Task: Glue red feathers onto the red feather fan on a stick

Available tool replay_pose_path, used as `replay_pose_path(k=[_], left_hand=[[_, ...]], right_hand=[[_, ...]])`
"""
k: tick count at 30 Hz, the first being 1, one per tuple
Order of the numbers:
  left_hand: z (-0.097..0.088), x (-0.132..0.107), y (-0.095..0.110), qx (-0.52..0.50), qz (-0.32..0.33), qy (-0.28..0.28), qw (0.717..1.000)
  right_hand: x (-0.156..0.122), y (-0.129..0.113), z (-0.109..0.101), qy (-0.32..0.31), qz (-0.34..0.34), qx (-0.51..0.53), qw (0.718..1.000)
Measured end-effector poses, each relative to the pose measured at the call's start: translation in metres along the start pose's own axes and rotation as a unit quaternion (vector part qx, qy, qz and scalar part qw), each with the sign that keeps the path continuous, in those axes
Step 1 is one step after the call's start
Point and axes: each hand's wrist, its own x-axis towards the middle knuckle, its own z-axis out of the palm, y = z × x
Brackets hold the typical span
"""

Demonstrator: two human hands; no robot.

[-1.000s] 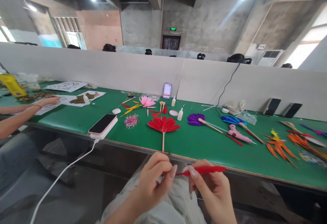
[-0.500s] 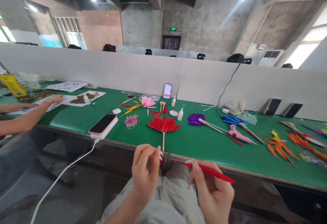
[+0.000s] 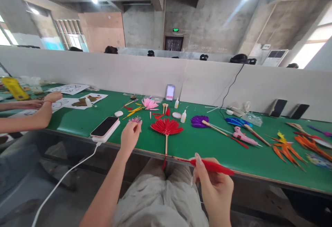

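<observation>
My right hand point(image 3: 214, 187) pinches a red feather point(image 3: 215, 167) between thumb and fingers in front of the table edge, its thin quill pointing left. My left hand point(image 3: 130, 135) is over the table with its fingertips drawn together at a small pile of pink and multicoloured bits point(image 3: 135, 119). Whatever the fingertips hold, if anything, is too small to make out, and the hand covers most of the pile. Between my hands lies a fan of red feathers point(image 3: 167, 126) on a wooden stick point(image 3: 166, 145), with a red tassel point(image 3: 164, 163) hanging below the edge.
A phone on a white power bank point(image 3: 105, 129) lies left, its white cable point(image 3: 67, 176) dropping off the table. Behind stand glue bottles point(image 3: 183, 116) and a pink feather fan point(image 3: 149, 104). Rightward are a purple fan point(image 3: 199, 121) and a pink glue gun point(image 3: 245, 137). A co-worker's arms point(image 3: 36, 114) reach in.
My left hand has moved from beside the feather's quill, forward and left, to the pile of bits. My right hand keeps the red feather, shifted slightly. The co-worker's arm has drawn back left.
</observation>
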Motion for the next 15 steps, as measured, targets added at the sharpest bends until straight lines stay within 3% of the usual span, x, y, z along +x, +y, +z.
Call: replay_pose_path(k=[4, 7, 9, 11, 13, 15], left_hand=[[0.031, 0.036, -0.045, 0.046, -0.062, -0.003, 0.997], [0.040, 0.033, -0.045, 0.072, -0.093, 0.009, 0.993], [0.036, 0.019, -0.025, 0.052, -0.102, 0.013, 0.993], [0.023, -0.004, 0.008, -0.056, -0.026, -0.022, 0.998], [0.006, -0.030, 0.047, -0.204, 0.045, -0.092, 0.974], [-0.012, -0.057, 0.083, -0.296, 0.057, -0.143, 0.943]], right_hand=[[0.002, 0.002, 0.004, 0.004, 0.023, 0.017, 1.000], [0.003, 0.003, 0.010, 0.006, 0.067, 0.059, 0.996], [0.004, 0.004, 0.015, -0.004, 0.100, 0.098, 0.990], [0.006, 0.006, 0.019, -0.007, 0.118, 0.129, 0.985], [0.006, 0.009, 0.021, -0.002, 0.114, 0.148, 0.982], [0.005, 0.011, 0.022, 0.006, 0.101, 0.157, 0.982]])
